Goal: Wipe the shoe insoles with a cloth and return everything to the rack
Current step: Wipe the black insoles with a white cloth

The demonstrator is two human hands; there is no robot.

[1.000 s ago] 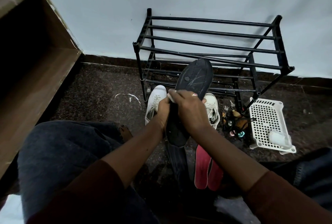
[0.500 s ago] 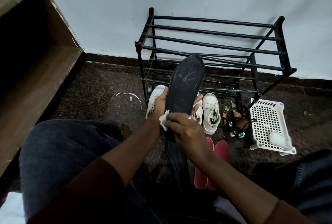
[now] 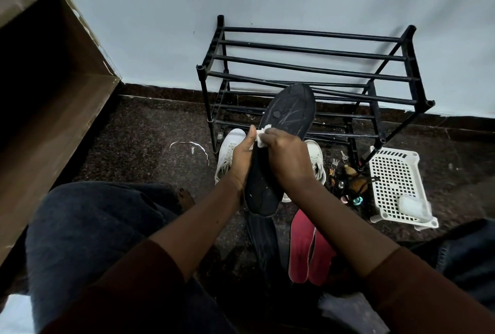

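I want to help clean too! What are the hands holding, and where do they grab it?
The left hand grips the black insole by its left edge, about midway. The right hand pinches a small white cloth against the insole's face.

Two forearms [image 3: 192, 222] in dark red sleeves [image 3: 150, 280] rise from the bottom of the frame and meet at its centre. The left hand [image 3: 241, 158] grips the left edge of a black insole [image 3: 290, 115], thumb pointing up. The right hand [image 3: 288, 158], fingers curled, presses a small white cloth [image 3: 262, 134] onto it, just beside the left thumb.
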